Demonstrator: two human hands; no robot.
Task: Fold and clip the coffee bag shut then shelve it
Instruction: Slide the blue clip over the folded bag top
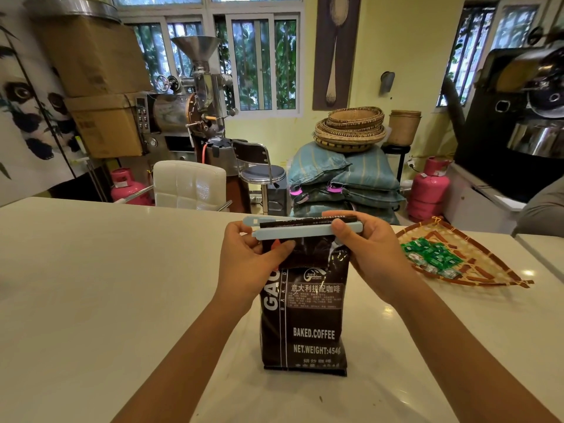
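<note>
Both forearms reach in from the near edge of the white counter (91, 300), meeting at the top of the coffee bag (305, 315), which stands upright on its flat base in the middle so that both hands are free to work on the mouth.

On the left, the left hand (250, 261) is curled around the bag's upper corner, thumb pressed across the front just under the fold and fingers touching the free end of the clip (305, 228), probably to keep the folded top flat and steer that end home.

The pale blue clip lies across the fold with the bag's top strip sandwiched between its two bars; at the left end the bars look slightly parted, so it seems not yet snapped.

To the right, the right hand (375, 254) pinches the clip's other end, thumb in front and fingers behind, steadying it.

Further right, a woven tray (488, 264) of green sweets (433, 254) sits well clear. No shelf is identifiable.
</note>
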